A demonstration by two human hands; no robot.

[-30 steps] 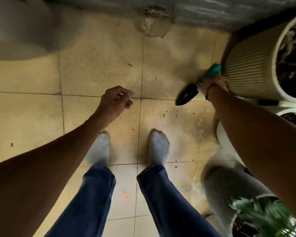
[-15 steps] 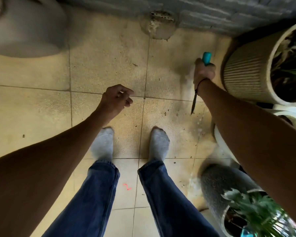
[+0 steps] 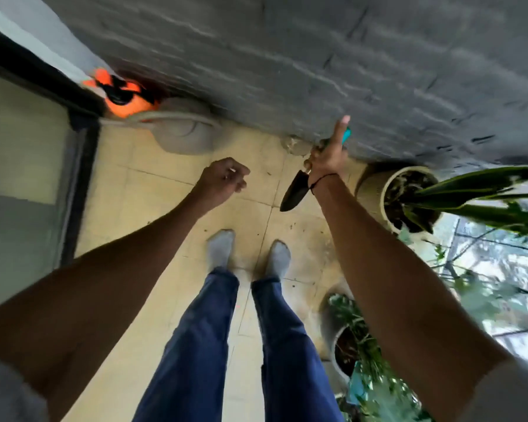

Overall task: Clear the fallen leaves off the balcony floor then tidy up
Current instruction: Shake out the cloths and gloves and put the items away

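A: Where is the trowel [image 3: 294,190]?
B: In the right hand [image 3: 326,158], in front of the feet [image 3: 247,254], blade over the floor [image 3: 153,190].
A: And the wall [image 3: 317,62]?
B: Ahead, beyond the floor. A planter [image 3: 375,190] sits at its foot on the right; a watering can [image 3: 180,132] on the left.
A: The left hand [image 3: 223,179]?
B: Left of the trowel, apart from it.

Pale yellow floor tiles [image 3: 153,190] lie under me. A grey rough wall [image 3: 287,56] runs across twelve o'clock. At nine o'clock stands a dark-framed glass door [image 3: 28,178]. Daylit greenery [image 3: 494,269] shows at three o'clock.
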